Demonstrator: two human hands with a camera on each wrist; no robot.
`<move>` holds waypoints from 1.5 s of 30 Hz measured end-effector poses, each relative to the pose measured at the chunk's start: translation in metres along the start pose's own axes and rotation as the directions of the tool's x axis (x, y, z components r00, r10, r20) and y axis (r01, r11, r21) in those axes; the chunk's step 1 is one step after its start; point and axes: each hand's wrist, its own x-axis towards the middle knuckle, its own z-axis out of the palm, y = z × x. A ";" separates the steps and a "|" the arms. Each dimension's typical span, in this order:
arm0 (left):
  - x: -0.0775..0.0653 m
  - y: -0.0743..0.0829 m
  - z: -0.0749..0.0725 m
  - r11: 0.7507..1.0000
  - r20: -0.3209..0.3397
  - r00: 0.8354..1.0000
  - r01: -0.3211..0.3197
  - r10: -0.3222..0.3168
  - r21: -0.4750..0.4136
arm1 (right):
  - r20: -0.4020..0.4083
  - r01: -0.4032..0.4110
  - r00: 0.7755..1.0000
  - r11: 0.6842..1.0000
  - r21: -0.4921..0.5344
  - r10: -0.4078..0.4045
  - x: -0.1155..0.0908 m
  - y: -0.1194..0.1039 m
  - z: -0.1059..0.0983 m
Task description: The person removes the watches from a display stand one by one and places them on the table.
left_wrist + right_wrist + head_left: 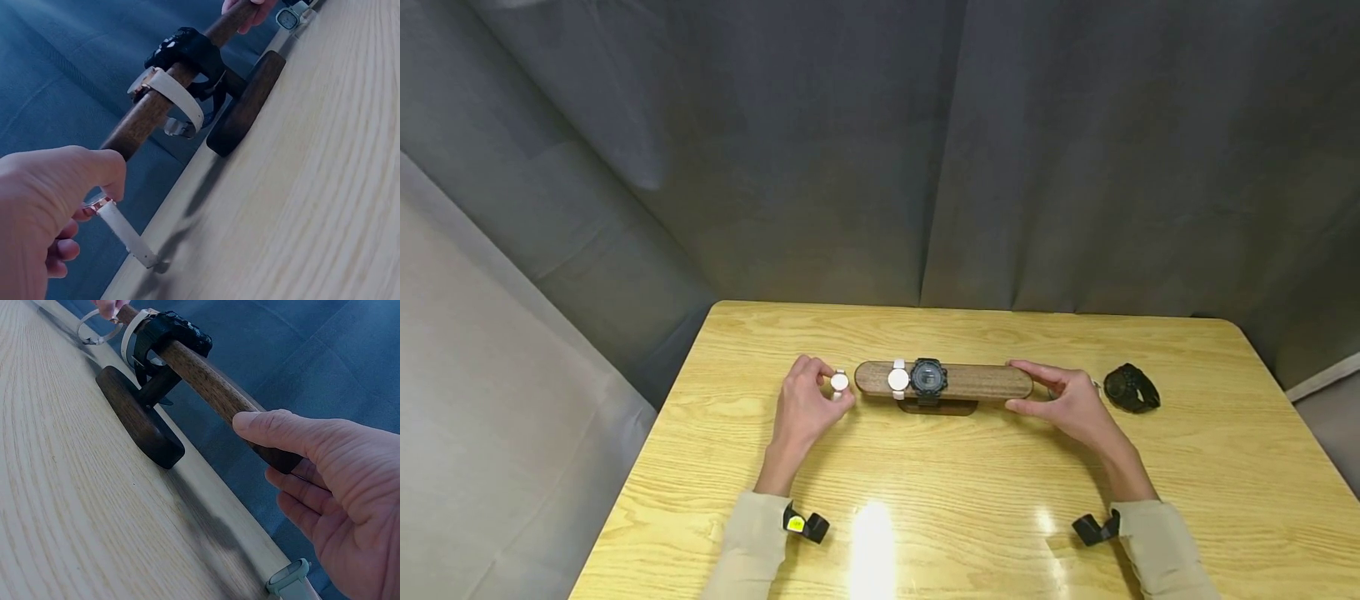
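A wooden watch stand [985, 382] has a long rounded bar above a small dark base [140, 419]. Around its bar, left of the middle, sit a white-strapped watch [898, 380] and, right beside it, a chunky black watch [928, 378]. My left hand [805, 400] pinches a second white-strapped watch [125, 231] by its case, just off the bar's left end; its strap hangs down as a loop. At the opposite end, my right hand [1071, 404] grips the bar between thumb and fingers, the thumb lying along the near side.
Right of the right hand, another black watch [1131, 388] lies on the wooden table [970, 483]. A pale green watch [290, 580] lies near that hand, mostly hidden by it in the head view. Grey curtains [820, 167] hang behind the table's far edge.
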 end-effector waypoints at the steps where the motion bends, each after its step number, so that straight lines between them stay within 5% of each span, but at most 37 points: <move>1: 0.000 -0.001 0.000 1.000 0.000 1.000 -0.007 0.007 0.004 | 0.002 0.000 1.000 1.000 0.003 0.000 0.000 0.000 0.000; 19: -0.001 -0.013 0.004 0.990 0.040 0.998 -0.047 0.042 0.136 | -0.008 0.008 1.000 1.000 0.006 -0.008 0.001 -0.001 0.000; 30: -0.001 -0.025 0.003 0.956 0.042 0.989 -0.147 0.141 0.255 | -0.015 0.011 1.000 1.000 -0.022 -0.011 0.001 0.002 0.002; 45: -0.002 -0.028 0.000 0.939 0.092 0.988 -0.149 0.127 0.309 | -0.009 0.021 1.000 1.000 -0.019 -0.021 0.001 0.001 0.001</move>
